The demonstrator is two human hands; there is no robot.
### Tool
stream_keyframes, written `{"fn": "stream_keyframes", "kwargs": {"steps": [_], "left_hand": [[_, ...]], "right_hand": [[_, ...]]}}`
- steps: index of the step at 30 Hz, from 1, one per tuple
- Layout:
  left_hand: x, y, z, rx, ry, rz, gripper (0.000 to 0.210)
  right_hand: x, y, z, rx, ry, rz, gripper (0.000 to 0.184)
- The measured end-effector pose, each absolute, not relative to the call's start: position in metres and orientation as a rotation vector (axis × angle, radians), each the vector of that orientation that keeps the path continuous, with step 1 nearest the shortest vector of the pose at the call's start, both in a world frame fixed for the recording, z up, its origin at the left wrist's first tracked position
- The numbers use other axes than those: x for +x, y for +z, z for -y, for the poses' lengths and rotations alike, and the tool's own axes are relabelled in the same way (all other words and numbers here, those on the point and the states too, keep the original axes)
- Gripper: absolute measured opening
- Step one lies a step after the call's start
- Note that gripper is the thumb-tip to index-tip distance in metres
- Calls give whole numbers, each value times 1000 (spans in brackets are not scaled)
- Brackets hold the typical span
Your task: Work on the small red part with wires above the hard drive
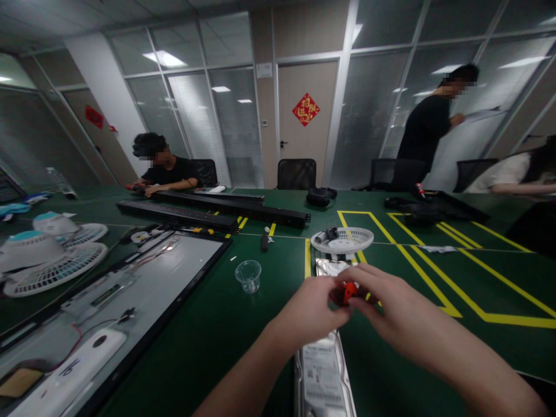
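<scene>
Through the head view I had both hands close together over the green table (208, 353). The red piece (350, 292) sat between them, raised above the silver drive (324, 376). On the right hand (384, 295), I saw thumb and forefinger bent in with only a small gap, pinching the red piece. The left hand (319, 301) was curled in against its other side; its fingertips were mostly hidden, so I could not tell how far they were open or whether they gripped it too.

The drive lay label up below the hands, and more silver metal (332, 267) showed just past them; I could not tell whether the two joined. Beyond that I had a white grille (343, 240) with small dark parts in it. To the left stood a clear cup (248, 277), upright, then a large panel (174, 275). Yellow tape (521, 320) marked the table on the right. Across it sat a co-worker (171, 174).
</scene>
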State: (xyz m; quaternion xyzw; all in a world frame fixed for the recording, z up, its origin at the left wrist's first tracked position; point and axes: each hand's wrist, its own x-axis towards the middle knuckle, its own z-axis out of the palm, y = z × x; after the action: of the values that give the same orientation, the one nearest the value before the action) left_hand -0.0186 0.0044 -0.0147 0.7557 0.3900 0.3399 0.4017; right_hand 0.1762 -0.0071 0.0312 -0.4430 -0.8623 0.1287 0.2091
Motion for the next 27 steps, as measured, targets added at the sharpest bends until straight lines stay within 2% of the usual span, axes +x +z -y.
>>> {"fn": "stream_keyframes", "kwargs": {"steps": [2, 5, 8, 11, 13, 15, 19, 22, 24, 27], "left_hand": [[-19, -15, -5, 1913, 871, -999, 18], [-18, -17, -5, 1894, 879, -988, 17], [-18, -20, -5, 1914, 877, -971, 8], [-19, -19, -4, 1929, 861, -980, 6], [-18, -17, -4, 1954, 858, -999, 7], [-18, -17, -4, 1968, 868, -1010, 12], [-16, -19, -4, 1929, 869, -1017, 17], [-17, -21, -5, 1929, 845, -1015, 9], [-17, -21, -5, 1931, 829, -1003, 9], [-17, -20, -4, 1956, 850, -986, 15]], "right_hand": [[175, 32, 7, -1242, 387, 2415, 28], [172, 33, 4, -1426, 320, 2406, 8], [172, 33, 4, -1557, 226, 2359, 19], [175, 32, 6, -1423, 247, 2356, 5], [176, 33, 8, -1282, 312, 2391, 22], [176, 33, 8, -1242, 345, 2419, 27], [172, 34, 4, -1433, 289, 2401, 9], [172, 34, 4, -1532, 251, 2366, 15], [174, 34, 6, -1435, 277, 2369, 3], [176, 35, 9, -1249, 356, 2401, 28]]}}
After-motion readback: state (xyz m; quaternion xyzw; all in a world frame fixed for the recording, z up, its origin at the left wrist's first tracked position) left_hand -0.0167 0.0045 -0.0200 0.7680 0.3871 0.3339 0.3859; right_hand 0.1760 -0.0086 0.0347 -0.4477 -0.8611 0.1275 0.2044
